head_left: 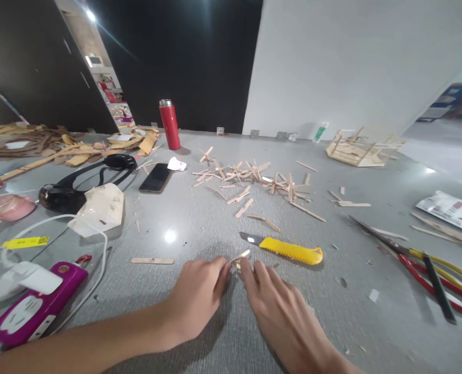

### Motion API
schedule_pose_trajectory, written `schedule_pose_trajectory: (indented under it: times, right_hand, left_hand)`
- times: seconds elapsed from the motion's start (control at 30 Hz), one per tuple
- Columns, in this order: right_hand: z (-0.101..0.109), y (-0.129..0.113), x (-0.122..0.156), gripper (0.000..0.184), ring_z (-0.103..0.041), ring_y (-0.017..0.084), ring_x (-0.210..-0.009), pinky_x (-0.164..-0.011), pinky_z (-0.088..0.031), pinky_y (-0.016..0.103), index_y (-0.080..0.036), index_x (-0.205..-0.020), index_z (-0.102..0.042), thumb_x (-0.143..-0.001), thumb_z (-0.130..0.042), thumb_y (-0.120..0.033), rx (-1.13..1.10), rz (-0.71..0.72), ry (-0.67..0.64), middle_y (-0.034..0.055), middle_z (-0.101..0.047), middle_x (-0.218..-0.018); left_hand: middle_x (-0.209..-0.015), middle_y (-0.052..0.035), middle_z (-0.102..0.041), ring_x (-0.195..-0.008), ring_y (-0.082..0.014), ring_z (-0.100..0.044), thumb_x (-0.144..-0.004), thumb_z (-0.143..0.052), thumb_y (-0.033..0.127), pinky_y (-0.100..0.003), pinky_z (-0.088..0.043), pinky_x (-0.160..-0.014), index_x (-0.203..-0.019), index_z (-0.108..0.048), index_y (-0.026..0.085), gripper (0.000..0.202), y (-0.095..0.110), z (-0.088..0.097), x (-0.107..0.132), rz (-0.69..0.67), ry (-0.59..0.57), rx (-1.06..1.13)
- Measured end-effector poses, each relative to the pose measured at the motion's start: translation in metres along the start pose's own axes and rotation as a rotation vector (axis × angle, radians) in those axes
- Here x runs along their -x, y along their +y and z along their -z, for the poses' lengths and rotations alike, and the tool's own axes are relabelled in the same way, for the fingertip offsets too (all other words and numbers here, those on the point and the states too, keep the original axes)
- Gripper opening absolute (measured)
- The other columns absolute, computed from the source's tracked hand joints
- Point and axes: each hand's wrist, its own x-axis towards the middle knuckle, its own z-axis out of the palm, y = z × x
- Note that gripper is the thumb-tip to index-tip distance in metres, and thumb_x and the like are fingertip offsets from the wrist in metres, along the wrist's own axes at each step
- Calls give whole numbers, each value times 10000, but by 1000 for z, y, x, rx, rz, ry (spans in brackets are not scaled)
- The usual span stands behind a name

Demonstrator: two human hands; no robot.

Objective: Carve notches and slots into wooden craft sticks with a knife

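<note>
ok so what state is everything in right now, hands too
left hand: pinching a small wooden piece
right hand: fingers curled beside that piece, grip unclear
yellow knife: lying down, blade exposed
red bottle: upright
phone: flat, screen dark
wooden sticks: scattered loosely across the table

Half-hidden stick, cropped edges
Fingers of the left hand [197, 291] cover part of a wooden stick [241, 255]; whether the right hand's [281, 306] grip closes on it is hidden. The table's [199, 218] near edge lies out of frame. Toward its right edge, scissors [399, 250] and a silver pouch [449, 211] are cut off, the pouch's print unreadable; beyond, blue and red shapes [460, 101] blur.
</note>
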Motion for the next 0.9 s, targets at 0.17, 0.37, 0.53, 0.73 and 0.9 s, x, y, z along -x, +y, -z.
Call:
schedule_pose_trajectory:
  times: [0.17,0.37,0.53,0.73,0.9]
  right_hand:
    - [-3,-1,0,514,-695,305,-684,-495,-552,408,-7,-1204,-603,-743,-417,122,86,32,72,148,-667,-873]
    - [-4,8,-3,366,-688,213,-678,-508,-495,307,-128,-1144,-604,-854,-475,54,-10,-27,66,50,-650,-847]
    - [-3,14,-13,195,-637,146,-619,-532,-429,265,-202,-849,-549,-1025,-466,-201,-83,-103,63,-8,-618,-729]
    - [0,10,-9,138,-617,149,-524,-487,-405,270,-206,-864,-550,-942,-518,-97,26,-61,2,-21,-628,-669]
    - [4,-6,-5,335,-655,219,-512,-443,-415,289,-160,-919,-642,-780,-456,82,298,-67,-19,81,-660,-684]
  left_hand:
    - [-551,19,-520,-460,-114,-385,-1057,-313,317,-271,-250,-523,-687,-497,192,432,0,3,-3,-9,-16,9]
    - [-564,24,-512,-483,-111,-396,-1058,-329,297,-260,-265,-534,-693,-503,188,419,-1,3,-1,-7,-9,24]
    - [-558,29,-496,-471,-110,-369,-1055,-333,293,-261,-256,-524,-701,-495,193,402,-2,0,-1,4,-3,18]
    - [-540,39,-449,-465,-115,-310,-1052,-335,299,-280,-220,-515,-700,-505,196,405,0,0,-1,-11,0,-5]
    - [-554,32,-471,-472,-118,-322,-1049,-338,292,-278,-224,-516,-705,-530,190,408,2,0,-1,-34,-1,5]
